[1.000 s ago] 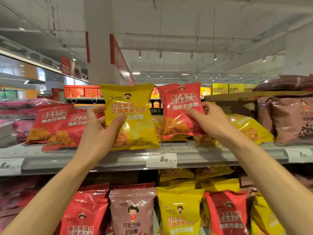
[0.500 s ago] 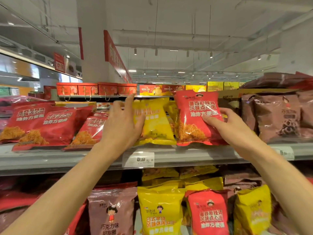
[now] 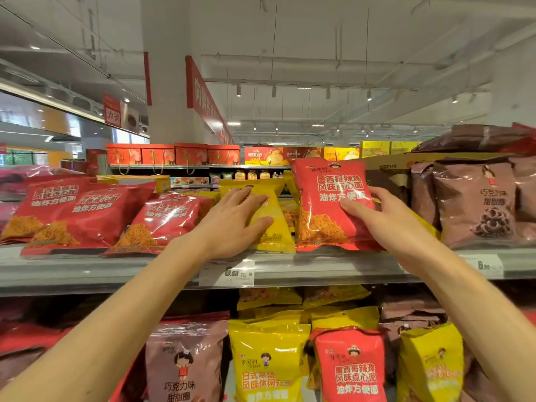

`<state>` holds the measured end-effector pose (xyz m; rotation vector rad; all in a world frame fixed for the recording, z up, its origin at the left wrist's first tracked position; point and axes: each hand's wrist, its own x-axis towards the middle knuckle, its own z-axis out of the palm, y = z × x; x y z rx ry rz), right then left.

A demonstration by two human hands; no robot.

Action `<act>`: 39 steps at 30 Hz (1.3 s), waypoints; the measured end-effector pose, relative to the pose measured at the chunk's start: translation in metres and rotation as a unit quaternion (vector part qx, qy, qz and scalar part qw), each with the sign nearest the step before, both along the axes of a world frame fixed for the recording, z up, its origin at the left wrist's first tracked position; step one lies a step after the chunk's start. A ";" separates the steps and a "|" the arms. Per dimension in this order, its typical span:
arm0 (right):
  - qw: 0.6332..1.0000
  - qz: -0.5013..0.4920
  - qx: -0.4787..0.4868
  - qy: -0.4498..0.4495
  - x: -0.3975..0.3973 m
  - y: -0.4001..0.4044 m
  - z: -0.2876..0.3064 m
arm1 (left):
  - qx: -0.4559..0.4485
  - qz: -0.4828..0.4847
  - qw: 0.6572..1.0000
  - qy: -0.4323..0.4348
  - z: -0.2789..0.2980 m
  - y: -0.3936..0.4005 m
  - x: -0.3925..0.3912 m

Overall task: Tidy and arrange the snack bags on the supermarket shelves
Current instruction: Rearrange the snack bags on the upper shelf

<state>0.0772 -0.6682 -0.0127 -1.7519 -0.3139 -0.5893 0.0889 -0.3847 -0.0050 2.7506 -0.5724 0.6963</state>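
One view only, worn on the person's head; it faces forward, level with the upper shelf (image 3: 87,274), close enough that both forearms reach in from the bottom corners; the wide lens also takes in the ceiling (image 3: 348,30) above and a lower shelf's bags (image 3: 266,361) below.

I see left hand (image 3: 232,224) flat on yellow bag (image 3: 272,227) on top shelf (image 3: 87,271); right hand (image 3: 388,224) grips upright red bag (image 3: 324,204) just beside it.
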 end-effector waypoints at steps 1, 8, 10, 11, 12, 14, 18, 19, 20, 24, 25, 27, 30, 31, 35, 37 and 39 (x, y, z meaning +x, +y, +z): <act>1.000 -0.002 -0.001 -0.001 -0.001 0.000 -0.001 | -0.016 -0.012 1.000 0.009 -0.001 0.000 -0.001; 1.000 0.006 0.003 0.001 -0.009 0.004 0.001 | -0.083 -0.042 0.996 0.007 -0.006 0.002 -0.016; 1.000 0.010 0.007 -0.004 -0.013 0.005 0.000 | -0.123 -0.037 0.991 -0.035 -0.007 0.000 -0.022; 1.000 0.011 0.009 -0.005 -0.015 0.006 -0.001 | -0.149 -0.038 0.986 -0.057 -0.008 0.000 -0.026; 1.000 0.013 0.010 -0.007 -0.016 0.005 -0.002 | -0.180 -0.041 0.980 -0.075 -0.010 0.000 -0.030; 1.000 0.015 0.011 -0.017 -0.019 0.005 -0.005 | -0.253 -0.055 0.962 -0.085 -0.014 0.004 -0.039; 0.999 0.032 0.027 -0.034 -0.026 0.010 -0.016 | -0.364 -0.068 0.922 -0.110 -0.034 0.016 -0.068; 0.998 0.034 0.029 -0.036 -0.028 0.012 -0.020 | -0.380 -0.069 0.915 -0.115 -0.040 0.018 -0.076; 0.998 0.036 0.029 -0.038 -0.031 0.015 -0.023 | -0.393 -0.069 0.910 -0.115 -0.046 0.021 -0.085; 0.995 0.082 0.050 -0.029 -0.047 0.032 -0.037 | -0.443 -0.063 0.887 -0.114 -0.068 0.034 -0.109; 0.994 0.092 0.055 -0.027 -0.053 0.038 -0.041 | -0.455 -0.062 0.881 -0.115 -0.072 0.039 -0.114; 0.993 0.100 0.061 -0.022 -0.063 0.049 -0.052 | -0.479 -0.063 0.869 -0.109 -0.082 0.049 -0.120; 0.994 0.092 0.059 -0.013 -0.082 0.071 -0.071 | -0.501 -0.068 0.857 -0.098 -0.097 0.070 -0.128; 0.995 0.083 0.056 -0.013 -0.088 0.080 -0.078 | -0.504 -0.072 0.855 -0.094 -0.102 0.078 -0.130; 0.996 0.057 0.067 -0.003 -0.111 0.121 -0.107 | -0.505 -0.086 0.856 -0.073 -0.120 0.124 -0.141; 0.996 0.039 0.084 -0.001 -0.123 0.146 -0.121 | -0.499 -0.094 0.859 -0.065 -0.126 0.153 -0.147; 0.995 0.014 0.098 0.005 -0.134 0.173 -0.134 | -0.496 -0.103 0.860 -0.054 -0.129 0.184 -0.155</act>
